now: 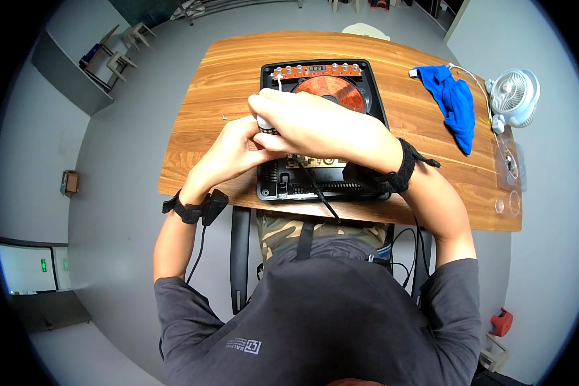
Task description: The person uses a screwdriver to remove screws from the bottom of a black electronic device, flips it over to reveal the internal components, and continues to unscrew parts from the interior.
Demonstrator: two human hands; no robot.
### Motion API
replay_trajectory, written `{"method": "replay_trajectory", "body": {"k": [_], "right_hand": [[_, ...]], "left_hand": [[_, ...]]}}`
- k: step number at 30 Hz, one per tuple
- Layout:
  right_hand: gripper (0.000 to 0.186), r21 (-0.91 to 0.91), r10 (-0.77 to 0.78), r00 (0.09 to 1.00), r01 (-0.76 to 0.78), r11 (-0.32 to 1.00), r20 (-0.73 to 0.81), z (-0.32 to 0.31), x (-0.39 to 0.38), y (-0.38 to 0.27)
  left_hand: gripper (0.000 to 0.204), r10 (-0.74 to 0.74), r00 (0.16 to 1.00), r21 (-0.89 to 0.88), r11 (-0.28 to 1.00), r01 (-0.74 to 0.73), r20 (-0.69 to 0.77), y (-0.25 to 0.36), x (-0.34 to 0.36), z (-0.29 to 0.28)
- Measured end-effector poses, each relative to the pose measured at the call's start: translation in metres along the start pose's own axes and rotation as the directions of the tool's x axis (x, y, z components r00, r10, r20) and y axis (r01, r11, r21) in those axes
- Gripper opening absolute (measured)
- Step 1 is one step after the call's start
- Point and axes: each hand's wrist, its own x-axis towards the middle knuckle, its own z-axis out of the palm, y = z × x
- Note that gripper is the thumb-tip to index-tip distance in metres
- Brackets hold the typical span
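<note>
An opened induction cooker's black housing [378, 96] lies on the table, with a copper coil [341, 90] and an orange control board [331, 69] along its far side. My right hand [309, 122] is closed over the cooker, around a screwdriver-like tool with a white and black handle [266, 125]; its tip is hidden. Beside it, at the housing's left edge, my left hand [235, 149] has its fingers drawn together just under the handle, and what they pinch is hidden. A circuit board [321, 162] shows partly below my right hand. A black cable [320, 193] crosses the near edge.
Small screws [224, 117] lie on the wooden table [199, 90] left of the cooker. Toward the right are a blue cloth [453, 106], a white fan [513, 90] with a cord, a clear plastic tray [509, 161] and small round clear pieces [514, 203].
</note>
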Motion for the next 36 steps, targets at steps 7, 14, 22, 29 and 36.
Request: {"method": "replay_trajectory", "body": {"k": [7,14,22,29,36], "right_hand": [[0.032,0.027,0.013,0.997,-0.015,1.0,0.07,-0.006,0.003,0.004],[0.03,-0.072,0.004,0.999,-0.007,0.997,-0.045,0.002,-0.004,-0.006],[0.028,-0.146,0.016,0.993,-0.032,0.989,-0.113,0.01,-0.001,-0.002],[0.032,-0.126,0.039,0.993,-0.053,0.991,-0.109,0.013,0.0,0.005],[0.033,-0.124,0.056,0.994,-0.067,0.99,-0.093,0.009,-0.001,0.006]], "left_hand": [[0.03,-0.031,0.999,0.045,0.998,0.032,-0.023,0.005,0.004,0.004],[0.027,0.048,0.999,0.102,0.994,-0.05,0.015,-0.002,-0.001,0.005],[0.021,0.068,0.996,0.01,0.998,-0.069,0.056,0.005,0.002,0.003],[0.019,0.033,0.997,0.001,0.999,-0.033,0.077,0.006,0.005,0.004],[0.016,0.06,0.995,0.014,0.998,-0.061,0.077,0.004,0.007,0.005]]}}
